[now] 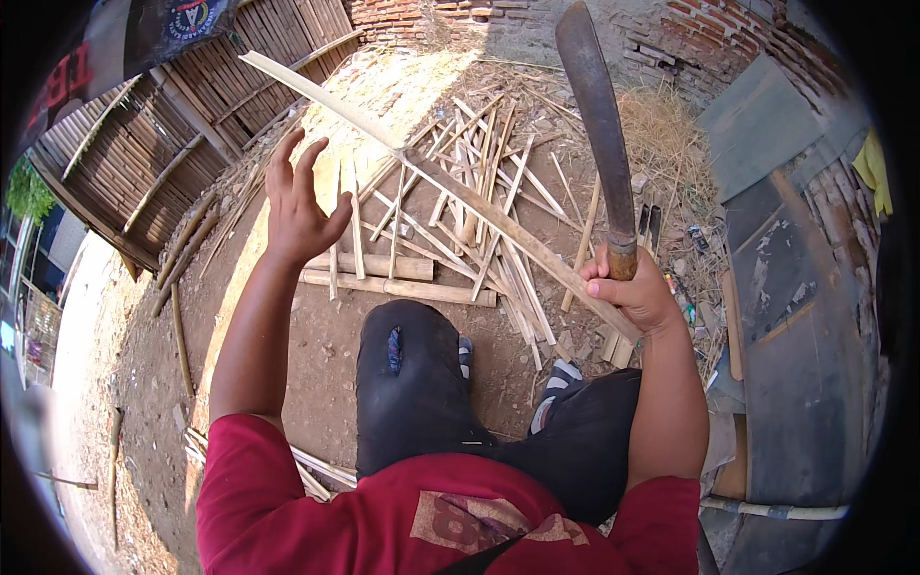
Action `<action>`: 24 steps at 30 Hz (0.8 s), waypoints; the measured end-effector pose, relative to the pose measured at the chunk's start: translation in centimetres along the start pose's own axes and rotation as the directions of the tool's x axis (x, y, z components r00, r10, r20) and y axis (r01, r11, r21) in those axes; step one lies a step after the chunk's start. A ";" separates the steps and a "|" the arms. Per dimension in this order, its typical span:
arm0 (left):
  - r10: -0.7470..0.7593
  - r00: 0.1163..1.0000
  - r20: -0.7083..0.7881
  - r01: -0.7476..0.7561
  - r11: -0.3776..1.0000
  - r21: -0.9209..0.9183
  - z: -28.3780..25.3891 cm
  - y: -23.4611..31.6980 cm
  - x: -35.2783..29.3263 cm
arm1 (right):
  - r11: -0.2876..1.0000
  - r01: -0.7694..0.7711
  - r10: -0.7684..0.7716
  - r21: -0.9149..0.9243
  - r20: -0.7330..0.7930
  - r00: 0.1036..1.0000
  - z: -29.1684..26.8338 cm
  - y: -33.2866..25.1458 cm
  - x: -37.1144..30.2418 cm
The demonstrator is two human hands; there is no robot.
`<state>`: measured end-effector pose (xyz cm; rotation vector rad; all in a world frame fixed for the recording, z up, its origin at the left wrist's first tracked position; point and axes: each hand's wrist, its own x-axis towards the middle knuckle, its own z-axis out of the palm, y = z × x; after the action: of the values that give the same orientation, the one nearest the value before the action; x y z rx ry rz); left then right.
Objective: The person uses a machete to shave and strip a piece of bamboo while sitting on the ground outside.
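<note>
My left hand (302, 206) is raised, its fingers apart and nothing in it. In my right hand (644, 295) is the wooden handle of a machete (596, 115), its broad dark blade pointing up and away from me. A long split bamboo strip (498, 222) slants from the far left down to my right wrist. Its near end runs at my right fingers and palm; whether they also grip it I cannot tell. Beyond my knees many thin bamboo strips (513, 182) lie in a loose, crossed heap. Two thicker bamboo lengths (398, 287) lie on the ground at its near left.
Dark sheets and boards (800, 307) lean along the right side. A woven bamboo fence (144, 153) stands at the left, with loose poles (187, 249) near its foot. Dry straw (661, 134) lies below the brick wall (422, 21). More strips (321, 470) lie beside my left hip.
</note>
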<state>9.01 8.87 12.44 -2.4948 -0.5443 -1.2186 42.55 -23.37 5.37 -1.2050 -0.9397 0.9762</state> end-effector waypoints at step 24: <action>-0.195 0.612 0.766 0.184 0.978 0.102 -6.1 -2.1 1.5 | 0.991 -0.011 -0.049 -0.133 -0.443 0.895 -6.3 -0.4 -1.1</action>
<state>4.70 8.31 17.47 -2.9268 -1.0292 -0.0772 48.23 -26.30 4.93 -1.4516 -0.6530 0.5859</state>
